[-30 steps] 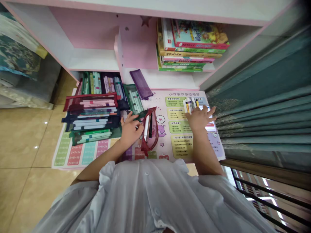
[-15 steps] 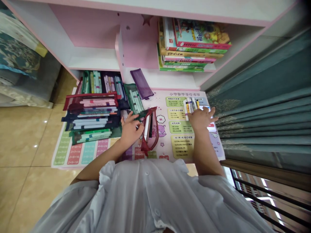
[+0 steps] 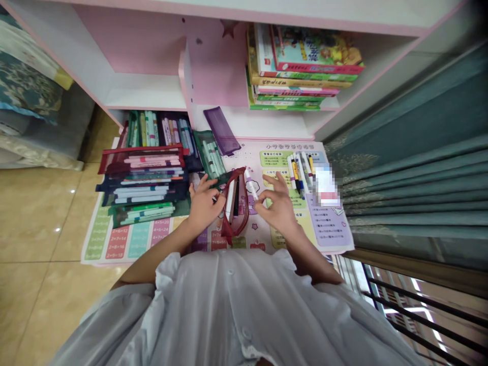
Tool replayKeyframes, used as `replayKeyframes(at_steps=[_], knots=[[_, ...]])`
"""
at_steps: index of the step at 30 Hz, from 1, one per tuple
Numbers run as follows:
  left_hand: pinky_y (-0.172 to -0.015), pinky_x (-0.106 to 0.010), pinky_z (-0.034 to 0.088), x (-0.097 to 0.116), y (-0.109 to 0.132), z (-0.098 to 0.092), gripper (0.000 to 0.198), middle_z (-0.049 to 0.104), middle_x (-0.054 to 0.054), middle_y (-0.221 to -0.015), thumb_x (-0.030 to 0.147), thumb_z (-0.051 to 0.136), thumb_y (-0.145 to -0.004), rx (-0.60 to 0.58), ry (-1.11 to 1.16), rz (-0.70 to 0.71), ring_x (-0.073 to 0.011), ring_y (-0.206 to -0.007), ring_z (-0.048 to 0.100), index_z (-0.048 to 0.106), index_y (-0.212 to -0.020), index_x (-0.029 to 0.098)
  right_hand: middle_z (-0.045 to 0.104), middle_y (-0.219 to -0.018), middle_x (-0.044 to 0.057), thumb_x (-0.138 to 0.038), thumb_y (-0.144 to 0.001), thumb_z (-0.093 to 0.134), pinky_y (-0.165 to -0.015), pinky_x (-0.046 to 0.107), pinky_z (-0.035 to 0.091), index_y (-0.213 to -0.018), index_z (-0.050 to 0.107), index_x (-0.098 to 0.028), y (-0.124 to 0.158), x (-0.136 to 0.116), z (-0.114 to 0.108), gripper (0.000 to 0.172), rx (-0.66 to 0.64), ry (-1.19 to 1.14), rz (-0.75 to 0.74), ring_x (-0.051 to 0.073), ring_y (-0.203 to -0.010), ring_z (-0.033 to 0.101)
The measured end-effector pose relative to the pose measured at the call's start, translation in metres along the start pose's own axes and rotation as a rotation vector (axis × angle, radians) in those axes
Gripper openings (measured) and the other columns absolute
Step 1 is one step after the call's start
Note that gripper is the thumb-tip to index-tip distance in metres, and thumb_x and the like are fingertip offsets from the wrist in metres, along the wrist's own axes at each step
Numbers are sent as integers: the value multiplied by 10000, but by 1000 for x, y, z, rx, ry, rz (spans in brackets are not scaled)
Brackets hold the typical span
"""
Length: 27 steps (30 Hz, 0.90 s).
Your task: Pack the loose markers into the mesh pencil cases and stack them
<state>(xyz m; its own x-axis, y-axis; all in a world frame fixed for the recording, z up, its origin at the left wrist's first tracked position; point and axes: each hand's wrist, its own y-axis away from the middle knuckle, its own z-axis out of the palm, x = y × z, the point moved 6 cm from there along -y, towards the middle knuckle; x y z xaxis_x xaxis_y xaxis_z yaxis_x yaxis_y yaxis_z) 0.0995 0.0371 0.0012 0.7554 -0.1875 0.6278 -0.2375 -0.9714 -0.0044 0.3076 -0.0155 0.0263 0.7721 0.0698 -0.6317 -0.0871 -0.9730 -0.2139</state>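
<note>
Left hand (image 3: 204,206) curled closed over the near rim of a maroon mesh pencil pouch (image 3: 239,203), which stood open between the two hands, its zip mouth gaping and pens visible inside. Right hand (image 3: 278,206) had its thumb and forefinger pinched on the lower end of a white marker (image 3: 251,184), which tilted just right of the pouch's mouth with its other fingers half curled. A narrow gap separated the marker from the pouch's rim.

Both hands rested above a glossy printed study mat (image 3: 290,223) with colored panels of small Chinese text, and sums such as 4×5=20 and 2×9=18 were legible at its lower left. A row of markers (image 3: 299,173) lay on the mat beyond the right hand, beside a pixelated white item (image 3: 326,185). Open mat stretched to the right, ending near a teal curtain (image 3: 412,193). Stacked mesh pouches of pens (image 3: 143,178) filled the left side, with a green one (image 3: 209,155) and a purple one (image 3: 221,131) beyond them. Overhead, a pink-and-white shelf (image 3: 152,91) held books (image 3: 305,66).
</note>
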Motion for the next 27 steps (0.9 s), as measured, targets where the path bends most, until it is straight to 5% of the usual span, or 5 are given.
replayKeyframes(at_steps=[7,14,27], knots=[[-1173,-673,210,0,1,0,228,681,-62,-1313,226,570,-828,17,-1,20,-318,-1433,438,587,-602,202,595,-1415,111,-198,-670,649,-1135,629,304,-546,587,-207,8,-28,37,139,-53,85,-43,388,-1482,315],[-1177,-668,214,2,1,-2,227,677,-52,-1318,242,554,-835,-7,-24,6,-325,-1439,427,605,-617,203,557,-1465,154,-202,-670,655,-1131,664,267,-550,609,-188,14,-39,40,129,-55,219,41,415,-1492,279],[-1197,-641,214,3,1,-2,228,675,-56,-1322,252,568,-846,-13,-25,3,-307,-1440,427,618,-626,219,476,-1514,213,-310,-818,655,-1117,749,225,-763,730,-150,7,-33,63,185,-270,297,97,460,-1507,212]])
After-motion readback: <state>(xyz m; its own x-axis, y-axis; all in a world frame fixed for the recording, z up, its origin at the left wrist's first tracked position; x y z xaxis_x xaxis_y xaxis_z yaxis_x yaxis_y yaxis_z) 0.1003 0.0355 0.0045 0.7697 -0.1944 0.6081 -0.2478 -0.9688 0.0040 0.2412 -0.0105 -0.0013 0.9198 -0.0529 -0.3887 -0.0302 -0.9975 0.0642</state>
